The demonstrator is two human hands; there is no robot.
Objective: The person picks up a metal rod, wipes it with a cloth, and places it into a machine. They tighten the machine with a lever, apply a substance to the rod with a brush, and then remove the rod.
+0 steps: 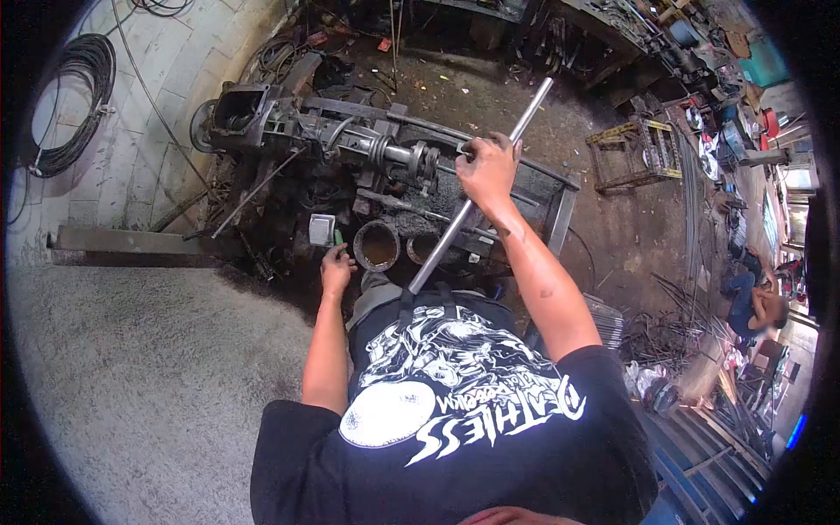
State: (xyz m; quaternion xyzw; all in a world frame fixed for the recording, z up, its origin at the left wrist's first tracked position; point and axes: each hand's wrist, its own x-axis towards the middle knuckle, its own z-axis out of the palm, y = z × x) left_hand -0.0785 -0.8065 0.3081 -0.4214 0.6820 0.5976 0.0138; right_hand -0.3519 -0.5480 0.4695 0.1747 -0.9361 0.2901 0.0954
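A long, shiny metal rod (525, 118) slants across in front of my body, its lower end close to my waist. My right hand (488, 175) is closed around its upper part. Lower and to the left, my left hand (337, 273) has its fingers drawn together at a small green handle (339, 237). What that handle belongs to is too small to tell. Beside it is a pale square object (321, 229). A round tub (377, 246) with brownish liquid stands just right of my left hand. Ahead lies a greasy machine with a cylindrical shaft assembly (385, 153).
A low metal beam (140, 241) juts out on the left, near the wall with a coiled black cable (74, 105). A yellowish metal frame (639, 153) stands on the right. Scrap rods lie further right, where another person (752, 302) sits.
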